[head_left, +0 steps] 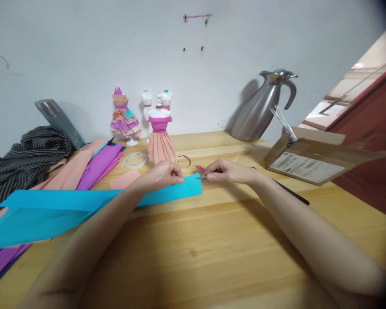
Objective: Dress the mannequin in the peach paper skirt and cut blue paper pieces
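Observation:
A long strip of bright blue crepe paper (170, 195) stretches from the left edge of the table to just under my hands. My left hand (162, 175) is closed, with fingers pinching the strip's upper edge near its right end. In my right hand (223, 171) is a thin pointed metal blade (201, 177), whose tip touches the top edge of the strip. The rest of this tool is hidden by my fingers. Behind my hands stands a small white dress form (161, 128) in a magenta top and a pleated peach skirt.
Folded crepe paper (99, 165) in peach and purple lies left. Tape rolls (135, 160), a ruffled-dress form (125, 116) and plainer forms (146, 98) stand behind. A steel jug (257, 111), an open cardboard box (309, 161) and a black strip (291, 192) are right. Striped cloth (28, 159) lies far left.

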`<state>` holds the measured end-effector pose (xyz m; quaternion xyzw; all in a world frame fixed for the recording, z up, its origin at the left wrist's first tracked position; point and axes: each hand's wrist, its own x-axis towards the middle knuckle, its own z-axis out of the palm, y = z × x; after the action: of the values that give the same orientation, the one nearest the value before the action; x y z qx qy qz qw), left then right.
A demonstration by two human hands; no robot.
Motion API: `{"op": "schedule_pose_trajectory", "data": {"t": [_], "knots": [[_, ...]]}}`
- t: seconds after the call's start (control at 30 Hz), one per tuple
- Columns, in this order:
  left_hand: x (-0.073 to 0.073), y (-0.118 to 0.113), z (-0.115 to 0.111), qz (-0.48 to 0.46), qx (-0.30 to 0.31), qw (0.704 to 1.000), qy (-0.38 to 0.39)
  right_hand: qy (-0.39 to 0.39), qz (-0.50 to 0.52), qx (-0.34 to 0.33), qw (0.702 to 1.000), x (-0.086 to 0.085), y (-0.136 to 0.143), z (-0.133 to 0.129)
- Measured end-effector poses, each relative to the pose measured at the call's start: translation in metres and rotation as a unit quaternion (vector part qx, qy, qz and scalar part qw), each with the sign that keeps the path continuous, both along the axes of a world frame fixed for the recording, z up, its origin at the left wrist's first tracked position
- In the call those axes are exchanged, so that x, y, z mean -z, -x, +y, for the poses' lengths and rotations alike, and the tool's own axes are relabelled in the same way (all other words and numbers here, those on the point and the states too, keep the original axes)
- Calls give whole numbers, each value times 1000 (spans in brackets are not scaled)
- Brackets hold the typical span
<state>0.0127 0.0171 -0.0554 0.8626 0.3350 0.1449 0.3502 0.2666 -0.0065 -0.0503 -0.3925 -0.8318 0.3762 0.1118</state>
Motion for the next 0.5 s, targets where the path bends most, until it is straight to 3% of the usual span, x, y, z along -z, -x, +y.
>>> {"op": "schedule_pose_trajectory", "data": {"t": [0.5], "knots": [[-4, 0, -2, 8, 0, 1000, 6, 16, 14, -1, 1000, 4, 3, 2]]}}
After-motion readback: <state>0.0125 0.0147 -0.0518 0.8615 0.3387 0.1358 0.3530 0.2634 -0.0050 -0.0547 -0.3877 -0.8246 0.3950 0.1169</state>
